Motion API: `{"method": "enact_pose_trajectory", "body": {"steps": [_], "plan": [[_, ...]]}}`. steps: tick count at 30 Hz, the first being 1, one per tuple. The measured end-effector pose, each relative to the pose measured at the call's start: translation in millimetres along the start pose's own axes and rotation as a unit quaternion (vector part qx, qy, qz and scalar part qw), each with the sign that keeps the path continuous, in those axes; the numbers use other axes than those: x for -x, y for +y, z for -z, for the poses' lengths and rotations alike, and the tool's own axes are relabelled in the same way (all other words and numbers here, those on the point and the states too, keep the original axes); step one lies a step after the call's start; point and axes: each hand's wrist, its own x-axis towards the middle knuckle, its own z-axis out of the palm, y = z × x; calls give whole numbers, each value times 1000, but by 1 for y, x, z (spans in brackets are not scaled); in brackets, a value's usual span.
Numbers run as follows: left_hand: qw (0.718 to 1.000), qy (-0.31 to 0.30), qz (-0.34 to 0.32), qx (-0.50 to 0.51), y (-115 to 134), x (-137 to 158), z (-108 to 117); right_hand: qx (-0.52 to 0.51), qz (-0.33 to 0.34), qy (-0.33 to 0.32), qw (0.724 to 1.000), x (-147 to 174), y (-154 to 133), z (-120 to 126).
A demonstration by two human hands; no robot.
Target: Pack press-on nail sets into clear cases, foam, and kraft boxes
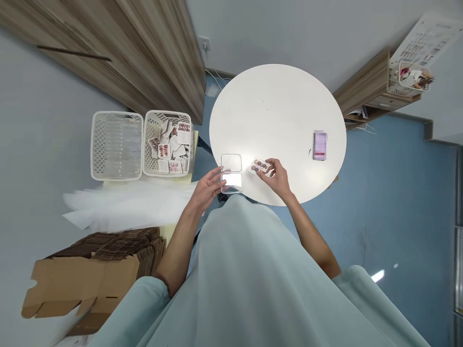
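My left hand (207,191) grips a small clear plastic case (231,164) at the near left edge of the round white table (275,96). The case's hinged lid stands open, and its see-through halves look bare inside. Pinched between the thumb and fingers of my right hand (278,178) is a white card of press-on nails (257,166), with dark glossy ovals in rows. The card is tilted just over the tabletop, a short way right of the case and apart from it.
Left of the table, a white basket (146,144) holds several nail cards; another basket (92,144) holds clear cases. White sheets (137,205) and flattened cardboard boxes (90,277) lie nearer. A phone (320,145) rests on the table's right side.
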Motion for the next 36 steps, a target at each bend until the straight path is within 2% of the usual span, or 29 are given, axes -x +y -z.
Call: {"method": "enact_pose_trajectory", "body": {"steps": [4,7,18,24,27,30,33,36], "plan": [[1000,-21,21,-7,3,-11,-21,-8,103,-24,994,15,-30,10],[999,-39,23,-10,5,-16,-35,32,143,-49,988,21,-37,9],[998,-52,7,-39,6,-17,-67,118,160,-77,977,26,-31,18],[999,-39,7,-32,6,-18,-73,181,201,-92,958,27,-33,25],[999,-31,8,-34,6,-18,-72,177,220,-94,955,28,-36,29],[999,-41,13,-24,6,-17,-71,109,181,-46,976,19,-36,33],[998,-58,13,-11,7,-15,-69,3,80,23,997,-2,-32,36],[997,-74,17,-5,6,-13,-66,-103,-22,-1,994,-27,-24,31]]}}
